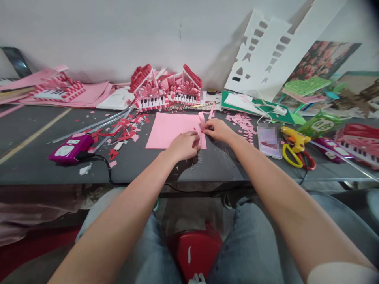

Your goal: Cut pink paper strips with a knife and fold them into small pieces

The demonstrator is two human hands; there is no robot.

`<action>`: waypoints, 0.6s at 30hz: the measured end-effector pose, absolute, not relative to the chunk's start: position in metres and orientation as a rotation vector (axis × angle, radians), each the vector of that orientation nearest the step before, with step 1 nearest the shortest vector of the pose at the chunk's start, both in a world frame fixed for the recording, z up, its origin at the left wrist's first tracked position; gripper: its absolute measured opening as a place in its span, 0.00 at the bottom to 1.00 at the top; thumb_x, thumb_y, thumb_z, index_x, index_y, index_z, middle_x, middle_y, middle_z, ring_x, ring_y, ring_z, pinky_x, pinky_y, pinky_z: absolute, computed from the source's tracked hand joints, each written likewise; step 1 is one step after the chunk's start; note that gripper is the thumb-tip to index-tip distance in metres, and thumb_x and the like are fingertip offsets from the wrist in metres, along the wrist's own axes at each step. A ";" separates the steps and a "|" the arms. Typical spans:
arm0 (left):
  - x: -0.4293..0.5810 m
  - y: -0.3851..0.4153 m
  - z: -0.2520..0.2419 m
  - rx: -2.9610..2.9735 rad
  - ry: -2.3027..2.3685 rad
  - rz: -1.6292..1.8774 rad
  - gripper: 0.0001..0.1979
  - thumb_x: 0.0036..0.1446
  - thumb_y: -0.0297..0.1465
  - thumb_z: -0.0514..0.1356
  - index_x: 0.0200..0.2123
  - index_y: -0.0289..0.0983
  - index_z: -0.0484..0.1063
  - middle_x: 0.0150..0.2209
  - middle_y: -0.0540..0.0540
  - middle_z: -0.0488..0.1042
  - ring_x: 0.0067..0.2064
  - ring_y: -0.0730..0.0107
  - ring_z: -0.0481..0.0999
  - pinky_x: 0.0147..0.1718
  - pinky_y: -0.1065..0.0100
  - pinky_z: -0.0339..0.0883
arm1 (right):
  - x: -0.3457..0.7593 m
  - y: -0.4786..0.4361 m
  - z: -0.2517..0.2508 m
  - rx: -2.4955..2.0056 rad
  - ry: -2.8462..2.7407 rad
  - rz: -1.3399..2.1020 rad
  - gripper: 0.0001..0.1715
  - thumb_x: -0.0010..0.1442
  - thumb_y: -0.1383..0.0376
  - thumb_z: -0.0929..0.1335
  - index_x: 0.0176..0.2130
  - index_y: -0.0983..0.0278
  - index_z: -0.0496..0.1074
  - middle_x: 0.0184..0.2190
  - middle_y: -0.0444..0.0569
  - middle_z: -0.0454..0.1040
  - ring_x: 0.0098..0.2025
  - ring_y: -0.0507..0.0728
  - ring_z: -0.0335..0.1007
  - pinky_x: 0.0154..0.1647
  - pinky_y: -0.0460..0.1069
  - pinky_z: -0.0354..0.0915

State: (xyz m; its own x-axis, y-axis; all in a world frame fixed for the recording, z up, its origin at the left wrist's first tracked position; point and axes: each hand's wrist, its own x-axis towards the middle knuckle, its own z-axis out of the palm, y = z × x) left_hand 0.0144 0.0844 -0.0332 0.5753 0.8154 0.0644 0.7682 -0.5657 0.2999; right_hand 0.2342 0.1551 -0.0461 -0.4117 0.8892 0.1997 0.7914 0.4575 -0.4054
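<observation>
A pink paper sheet lies flat on the dark table in front of me. My left hand rests on its right edge with the fingers curled, pressing the paper down. My right hand pinches a narrow pink strip that stands along the sheet's right edge. Both hands meet at that strip. What lies under the left fingers is hidden.
Red and pink paper pianos stand at the back. Red scraps and a purple device with a black cable lie left. A phone, yellow scissors and small pink pieces lie right. White cut board leans on the wall.
</observation>
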 end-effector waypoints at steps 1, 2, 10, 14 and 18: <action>0.015 0.085 -0.033 2.577 1.329 0.259 0.15 0.67 0.37 0.57 0.52 0.38 0.76 0.70 0.36 0.69 0.70 0.47 0.67 0.67 0.49 0.61 | 0.235 0.155 -0.047 -1.409 -2.327 0.353 0.07 0.61 0.63 0.72 0.34 0.65 0.79 0.36 0.51 0.79 0.39 0.57 0.70 0.44 0.51 0.63; 0.015 0.086 -0.032 2.575 1.346 0.226 0.15 0.67 0.38 0.57 0.52 0.38 0.75 0.70 0.36 0.67 0.70 0.46 0.66 0.67 0.47 0.60 | 0.235 0.156 -0.047 -1.401 -2.326 0.358 0.07 0.61 0.63 0.72 0.34 0.65 0.79 0.36 0.51 0.79 0.40 0.57 0.70 0.44 0.51 0.63; 0.014 0.088 -0.025 2.585 1.358 0.085 0.24 0.69 0.40 0.54 0.64 0.40 0.68 0.71 0.37 0.68 0.69 0.44 0.69 0.67 0.39 0.57 | 0.228 0.159 -0.047 -1.447 -2.308 0.327 0.05 0.63 0.66 0.71 0.34 0.65 0.77 0.37 0.50 0.78 0.40 0.56 0.69 0.45 0.50 0.62; 0.015 0.088 -0.025 2.600 1.364 0.018 0.26 0.70 0.41 0.53 0.67 0.42 0.67 0.76 0.40 0.59 0.75 0.48 0.60 0.71 0.38 0.49 | 0.223 0.163 -0.046 -1.535 -2.276 0.305 0.07 0.65 0.66 0.69 0.34 0.65 0.75 0.36 0.50 0.78 0.37 0.55 0.67 0.42 0.49 0.60; 0.016 0.089 -0.025 2.611 1.362 0.017 0.26 0.69 0.41 0.54 0.66 0.41 0.69 0.75 0.40 0.61 0.74 0.47 0.61 0.72 0.37 0.49 | 0.224 0.167 -0.044 -1.550 -2.218 0.329 0.07 0.65 0.66 0.69 0.34 0.65 0.75 0.34 0.50 0.78 0.35 0.55 0.67 0.41 0.50 0.61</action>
